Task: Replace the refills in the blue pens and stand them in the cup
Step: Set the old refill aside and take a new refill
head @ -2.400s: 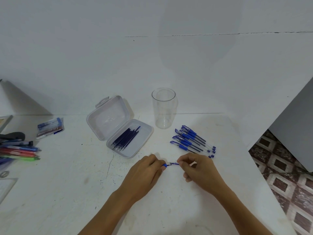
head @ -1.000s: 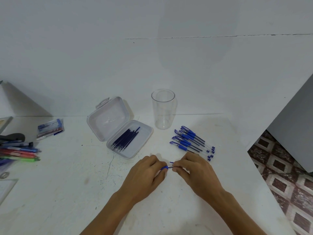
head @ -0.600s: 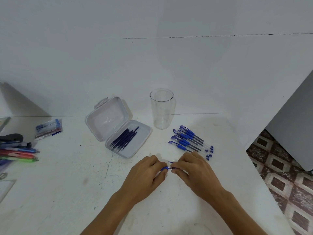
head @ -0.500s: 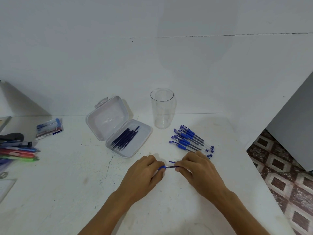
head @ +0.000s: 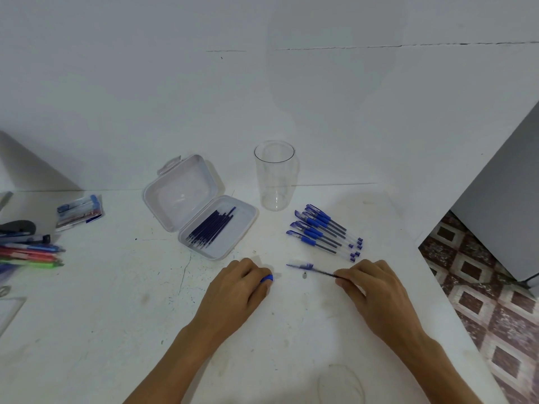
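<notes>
Near the front of the desk, I am watching the hands drawing apart where half a second ago they were meeting. The left hand is curling its fingers round the blue tip piece, while the right hand is pinching the thin dark refill. Both parts are sitting just in front of the open case, with the other blue pens lying beside the clear cup.

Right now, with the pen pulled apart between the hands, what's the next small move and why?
Probably lay the pulled-out refill down, away from the box. The right hand pinches it, clear of the blue pen part that the left hand grips, so it looks fully out; the fresh refills lie in the box.
</notes>
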{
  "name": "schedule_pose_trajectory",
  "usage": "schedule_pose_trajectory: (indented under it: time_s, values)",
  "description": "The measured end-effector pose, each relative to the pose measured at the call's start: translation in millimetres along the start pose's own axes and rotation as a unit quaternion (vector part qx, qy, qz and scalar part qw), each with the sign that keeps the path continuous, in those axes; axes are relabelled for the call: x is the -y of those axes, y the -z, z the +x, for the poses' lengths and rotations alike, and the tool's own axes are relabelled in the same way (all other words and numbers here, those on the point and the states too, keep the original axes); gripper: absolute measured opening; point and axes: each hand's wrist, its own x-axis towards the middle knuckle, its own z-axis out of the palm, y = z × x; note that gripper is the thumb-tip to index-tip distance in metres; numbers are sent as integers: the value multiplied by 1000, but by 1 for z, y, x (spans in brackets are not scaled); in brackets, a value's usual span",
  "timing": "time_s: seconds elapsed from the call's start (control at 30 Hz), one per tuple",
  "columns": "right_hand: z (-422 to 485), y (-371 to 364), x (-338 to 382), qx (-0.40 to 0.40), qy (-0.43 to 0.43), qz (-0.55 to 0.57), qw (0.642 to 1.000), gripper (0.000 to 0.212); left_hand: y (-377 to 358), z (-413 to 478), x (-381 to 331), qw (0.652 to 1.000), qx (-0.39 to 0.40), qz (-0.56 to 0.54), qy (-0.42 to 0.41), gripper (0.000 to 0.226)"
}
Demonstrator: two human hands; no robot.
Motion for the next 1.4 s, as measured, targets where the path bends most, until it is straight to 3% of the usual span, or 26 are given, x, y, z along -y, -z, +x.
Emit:
schedule_pose_trajectory:
  time_s: [0.17,0.33,0.43,0.63,0.83,0.97,1.4]
  values:
    - [-3,11,9,16,-66,53,996,28,3,-3,0,999,-20,-11,38,31]
    - [-14,8,24,77,-51,89,992,13,6,-6,-2,996,-39,-33,73,38]
    - [-20,9,26,81,-71,87,990,13,5,-9,0,995,-34,-31,85,29]
    - [-35,20,31,87,-103,39,990,12,-1,-7,-5,997,-32,-22,68,21]
    - [-52,26,30,86,-152,1,985,13,-8,-3,-9,999,-25,-10,46,29]
    - [-58,29,33,87,-169,12,982,15,-9,-3,-12,998,-33,-10,47,19]
    - [-55,20,36,84,-156,34,984,6,-12,-3,-14,999,-23,-15,30,22]
